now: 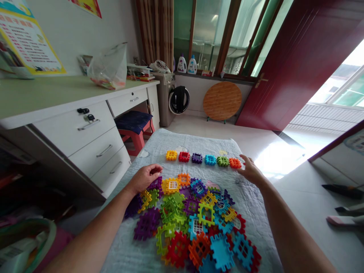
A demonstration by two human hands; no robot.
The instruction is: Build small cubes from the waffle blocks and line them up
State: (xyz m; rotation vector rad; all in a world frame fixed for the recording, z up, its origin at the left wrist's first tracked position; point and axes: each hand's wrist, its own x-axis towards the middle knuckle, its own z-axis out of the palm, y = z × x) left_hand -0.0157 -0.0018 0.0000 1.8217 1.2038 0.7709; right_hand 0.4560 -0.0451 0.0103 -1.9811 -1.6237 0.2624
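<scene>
My right hand is at the right end of a row of small cube-like blocks, its thumb and forefinger apart beside the orange block. Leftward from there come a green block, a light blue block, a dark purple block, a red block and a yellow block. My left hand hovers or rests by the left edge of a pile of notched plastic building tiles, fingers loosely curled with nothing visible in them. A purple tile lies below that hand.
A pale quilted cloth covers the low table. To the left stand a white desk with drawers and a red stool. Behind are a washing machine, a round wooden board and a red door.
</scene>
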